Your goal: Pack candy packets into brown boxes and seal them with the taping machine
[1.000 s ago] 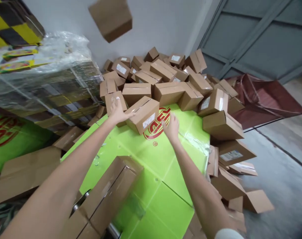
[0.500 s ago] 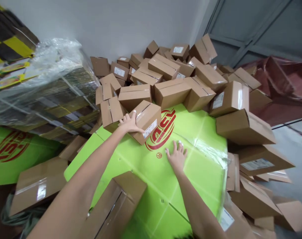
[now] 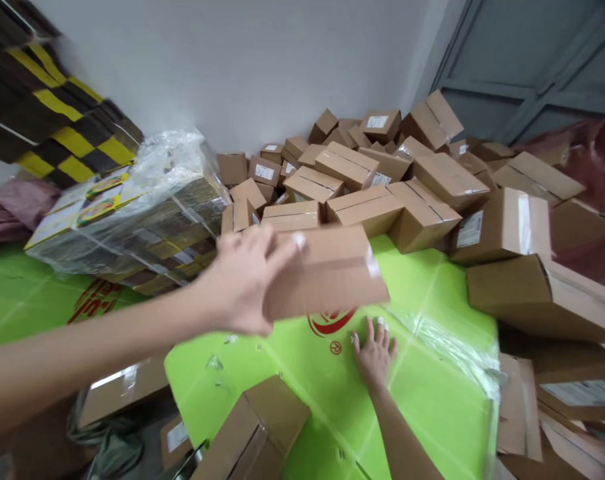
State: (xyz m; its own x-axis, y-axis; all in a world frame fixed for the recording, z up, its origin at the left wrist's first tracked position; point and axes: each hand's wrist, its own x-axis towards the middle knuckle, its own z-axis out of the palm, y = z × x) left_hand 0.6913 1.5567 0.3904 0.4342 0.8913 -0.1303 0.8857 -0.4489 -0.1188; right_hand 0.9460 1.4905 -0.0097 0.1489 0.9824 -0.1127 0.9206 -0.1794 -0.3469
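My left hand [image 3: 247, 277] grips the near end of a taped cardboard box [image 3: 327, 273], thumb on top and the other fingers partly hidden. The box is raised above the bright green board [image 3: 307, 373] and slightly blurred. It covers part of the red logo printed on the board. To the right of the logo, my right hand [image 3: 375, 350] rests on the green surface with its fingers spread and nothing in it. Closer to me, another cardboard box [image 3: 260, 427] lies on the board.
A heap of cardboard boxes [image 3: 350, 167] leans against the wall, and more boxes [image 3: 502, 227] pile up along the right side. Leftward stands a plastic-wrapped stack [image 3: 157, 213]. Green cloth [image 3: 112, 440] lies at the lower left, near a low box [image 3: 175, 440].
My left hand has lifted the box off the board and brought it nearer to me, turning it. My right hand stays on the green surface. The view has shifted left.
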